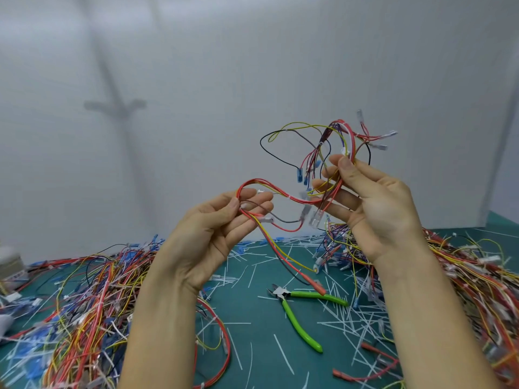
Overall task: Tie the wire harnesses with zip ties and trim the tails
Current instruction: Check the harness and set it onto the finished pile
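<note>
I hold one wire harness (317, 164) up in the air between both hands, with red, yellow, black and purple wires and blue and clear terminals. My left hand (213, 234) pinches a red loop of it between thumb and fingers, palm toward me. My right hand (373, 203) grips the bundled upper part between thumb and fingers, and loose ends fan out above it. Two long strands hang down from my left hand toward the mat. Green-handled flush cutters (297, 307) lie on the green mat (252, 313) below, between my forearms.
A heap of harnesses (84, 304) covers the mat on the left, and another heap (463, 282) lies on the right. Several cut white zip tie tails (351, 318) are scattered over the mat. A white wall stands close behind.
</note>
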### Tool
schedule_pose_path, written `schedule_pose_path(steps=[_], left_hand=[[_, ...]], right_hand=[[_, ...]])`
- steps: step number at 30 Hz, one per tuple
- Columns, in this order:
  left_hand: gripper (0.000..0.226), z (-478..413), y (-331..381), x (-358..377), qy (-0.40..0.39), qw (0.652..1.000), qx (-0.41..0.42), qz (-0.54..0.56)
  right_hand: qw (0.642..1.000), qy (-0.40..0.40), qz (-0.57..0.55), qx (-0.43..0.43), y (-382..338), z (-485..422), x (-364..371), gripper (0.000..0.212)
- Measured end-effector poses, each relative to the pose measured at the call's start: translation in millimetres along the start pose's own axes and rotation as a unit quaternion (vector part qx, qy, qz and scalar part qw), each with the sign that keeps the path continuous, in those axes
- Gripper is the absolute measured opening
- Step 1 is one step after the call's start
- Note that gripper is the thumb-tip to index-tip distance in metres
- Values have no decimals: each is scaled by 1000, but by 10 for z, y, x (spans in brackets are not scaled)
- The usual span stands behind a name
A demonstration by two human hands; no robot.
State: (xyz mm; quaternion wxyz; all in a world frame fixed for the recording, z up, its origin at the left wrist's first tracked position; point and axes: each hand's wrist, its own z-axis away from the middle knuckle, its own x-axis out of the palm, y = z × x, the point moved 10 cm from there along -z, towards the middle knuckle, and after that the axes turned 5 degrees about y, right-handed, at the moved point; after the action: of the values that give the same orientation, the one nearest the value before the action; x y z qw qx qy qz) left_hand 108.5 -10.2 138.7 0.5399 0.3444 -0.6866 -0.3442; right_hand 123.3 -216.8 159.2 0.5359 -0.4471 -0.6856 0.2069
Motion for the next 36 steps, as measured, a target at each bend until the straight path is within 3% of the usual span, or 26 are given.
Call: schedule_pose_path(steps=[3, 5, 9, 21, 29, 33, 36], left_hand=[[25, -1, -4, -4, -10, 1000, 7, -20], [21, -12, -25, -70, 3, 994, 15, -106], [26, -39, -104, -180, 23, 944, 21, -330], [26, -146, -513, 138, 6, 807, 65, -587], [15, -49, -671, 607, -53, 861, 104, -495], [11, -1, -769, 912, -89, 894, 142, -415], [10, -45, -1012, 1105, -84, 912, 118, -383]], right_hand=[[1000, -4, 2, 0, -12, 13, 5, 13], [1000, -5, 10, -8, -44, 24, 9, 14], [998, -4, 51, -43, -153, 51, 20, 13], [994, -3, 82, -67, -322, 173, 87, 17], [986, 0, 122, -110, -862, 83, 83, 15], [977, 37, 154, -142, -1172, -81, -79, 16], [959, 84, 235, -134, -1155, -337, -341, 19]])
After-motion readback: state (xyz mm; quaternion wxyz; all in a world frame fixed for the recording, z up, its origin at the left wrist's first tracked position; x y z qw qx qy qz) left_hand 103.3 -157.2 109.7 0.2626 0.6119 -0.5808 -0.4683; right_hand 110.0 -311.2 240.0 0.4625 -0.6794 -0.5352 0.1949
